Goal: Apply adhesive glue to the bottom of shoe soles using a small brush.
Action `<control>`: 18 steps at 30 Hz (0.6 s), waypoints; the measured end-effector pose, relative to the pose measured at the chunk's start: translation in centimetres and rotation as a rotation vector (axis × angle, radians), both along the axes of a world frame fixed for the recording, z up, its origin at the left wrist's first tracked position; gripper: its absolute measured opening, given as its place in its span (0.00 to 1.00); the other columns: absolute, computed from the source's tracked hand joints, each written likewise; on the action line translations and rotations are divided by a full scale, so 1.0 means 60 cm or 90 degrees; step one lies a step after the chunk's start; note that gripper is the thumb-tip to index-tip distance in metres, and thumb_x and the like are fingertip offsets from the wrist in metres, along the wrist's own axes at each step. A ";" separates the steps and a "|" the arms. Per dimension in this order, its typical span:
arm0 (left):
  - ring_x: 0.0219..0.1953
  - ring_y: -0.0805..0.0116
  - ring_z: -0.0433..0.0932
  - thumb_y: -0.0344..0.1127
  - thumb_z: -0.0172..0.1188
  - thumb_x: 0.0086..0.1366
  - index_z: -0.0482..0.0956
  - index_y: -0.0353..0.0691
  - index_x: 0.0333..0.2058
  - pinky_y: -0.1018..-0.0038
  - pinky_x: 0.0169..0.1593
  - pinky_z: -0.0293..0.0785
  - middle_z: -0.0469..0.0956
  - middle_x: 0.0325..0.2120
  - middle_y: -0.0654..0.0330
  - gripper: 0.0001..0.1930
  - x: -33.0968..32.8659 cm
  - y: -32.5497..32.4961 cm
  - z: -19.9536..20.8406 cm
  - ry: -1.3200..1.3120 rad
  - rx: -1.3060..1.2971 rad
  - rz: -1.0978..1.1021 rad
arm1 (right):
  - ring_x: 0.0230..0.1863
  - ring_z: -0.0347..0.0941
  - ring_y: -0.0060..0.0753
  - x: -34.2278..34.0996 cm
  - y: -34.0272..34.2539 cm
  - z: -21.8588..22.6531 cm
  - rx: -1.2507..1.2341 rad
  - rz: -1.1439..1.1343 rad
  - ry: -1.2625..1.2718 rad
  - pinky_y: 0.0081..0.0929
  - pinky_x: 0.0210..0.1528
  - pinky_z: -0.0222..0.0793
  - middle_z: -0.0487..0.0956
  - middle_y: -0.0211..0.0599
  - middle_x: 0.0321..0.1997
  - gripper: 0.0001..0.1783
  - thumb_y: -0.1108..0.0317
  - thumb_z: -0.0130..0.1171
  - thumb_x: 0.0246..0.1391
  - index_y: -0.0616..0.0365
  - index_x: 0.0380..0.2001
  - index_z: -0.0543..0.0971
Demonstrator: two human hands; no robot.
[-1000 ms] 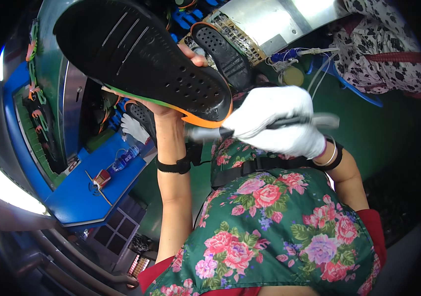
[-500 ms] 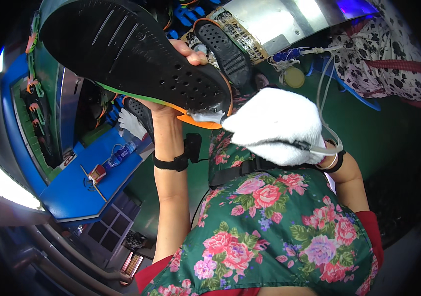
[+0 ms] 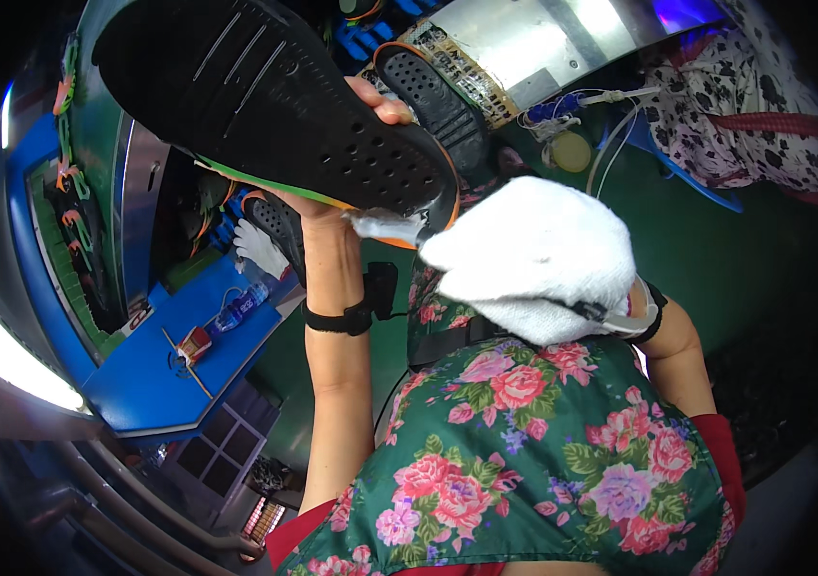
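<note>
My left hand is closed round a large black insole with a green and orange edge, held up with its underside, grooved and dotted with holes, toward me. The fingers curl over its far edge; the palm is hidden behind it. My right hand is hidden under a white terry cloth. From the cloth's left tip sticks out a tool with a pale, blurred blade, which lies against the insole's lower right edge. A clear tube runs to the cloth at my right wrist.
More black insoles lie beyond, one beside a metal machine panel. At left, a blue table bears a plastic bottle, a small red box and a white glove. Printed fabric hangs at far right.
The insole has shifted slightly right and tilted. The blade has moved a little left along its edge, and the orange flap there is now mostly out of sight.
</note>
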State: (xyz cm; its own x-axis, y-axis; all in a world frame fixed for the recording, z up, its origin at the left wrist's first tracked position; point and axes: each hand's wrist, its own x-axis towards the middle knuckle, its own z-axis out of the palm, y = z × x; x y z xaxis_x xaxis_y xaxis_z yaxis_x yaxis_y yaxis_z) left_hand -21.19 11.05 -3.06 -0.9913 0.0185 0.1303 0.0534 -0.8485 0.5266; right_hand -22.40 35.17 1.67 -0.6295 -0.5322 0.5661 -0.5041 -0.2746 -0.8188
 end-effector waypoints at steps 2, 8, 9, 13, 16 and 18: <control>0.46 0.53 0.80 0.73 0.55 0.66 0.76 0.30 0.52 0.56 0.54 0.74 0.77 0.46 0.45 0.43 -0.017 0.015 0.006 0.006 -0.018 -0.008 | 0.41 0.86 0.37 -0.006 0.016 0.011 0.047 -0.036 0.000 0.31 0.43 0.80 0.89 0.36 0.41 0.14 0.76 0.74 0.41 0.52 0.36 0.89; 0.45 0.55 0.77 0.84 0.50 0.58 0.75 0.30 0.54 0.57 0.53 0.74 0.77 0.45 0.46 0.54 -0.006 -0.010 0.004 -0.009 -0.110 -0.031 | 0.36 0.85 0.37 -0.001 0.015 -0.019 0.084 -0.038 0.011 0.29 0.38 0.80 0.89 0.37 0.39 0.12 0.77 0.73 0.40 0.53 0.33 0.88; 0.45 0.55 0.77 0.86 0.51 0.55 0.74 0.31 0.55 0.58 0.53 0.74 0.77 0.45 0.46 0.56 -0.008 -0.014 0.004 -0.029 -0.120 -0.048 | 0.36 0.85 0.37 -0.005 0.013 -0.021 0.088 -0.039 0.011 0.29 0.38 0.80 0.89 0.37 0.39 0.12 0.77 0.73 0.40 0.53 0.33 0.88; 0.45 0.53 0.76 0.91 0.51 0.47 0.74 0.33 0.56 0.59 0.54 0.74 0.76 0.45 0.46 0.61 -0.009 -0.017 0.006 -0.059 -0.074 -0.117 | 0.37 0.85 0.38 -0.015 0.006 -0.041 -0.053 0.145 -0.200 0.30 0.39 0.80 0.89 0.38 0.39 0.10 0.77 0.72 0.43 0.55 0.32 0.88; 0.47 0.52 0.76 0.91 0.51 0.47 0.74 0.32 0.58 0.59 0.54 0.74 0.76 0.47 0.44 0.62 -0.012 -0.035 -0.006 -0.083 -0.068 -0.136 | 0.40 0.86 0.42 -0.029 0.012 -0.033 -0.007 0.132 -0.139 0.34 0.42 0.81 0.89 0.44 0.39 0.10 0.76 0.75 0.43 0.57 0.32 0.89; 0.47 0.50 0.77 0.93 0.46 0.46 0.70 0.33 0.63 0.57 0.54 0.76 0.76 0.48 0.42 0.67 -0.008 -0.030 -0.004 -0.087 -0.049 -0.155 | 0.39 0.86 0.41 -0.023 -0.002 -0.052 0.000 0.065 0.059 0.32 0.43 0.81 0.89 0.43 0.41 0.13 0.75 0.74 0.45 0.57 0.37 0.88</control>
State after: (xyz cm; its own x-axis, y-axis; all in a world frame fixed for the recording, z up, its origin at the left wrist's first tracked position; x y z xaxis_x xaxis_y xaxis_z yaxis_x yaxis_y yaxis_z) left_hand -21.67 9.27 -3.31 -0.9647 0.2629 -0.0153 -0.2230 -0.7847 0.5784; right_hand -23.76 35.03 -1.43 -0.5163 -0.5909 0.6199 -0.5474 -0.3290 -0.7695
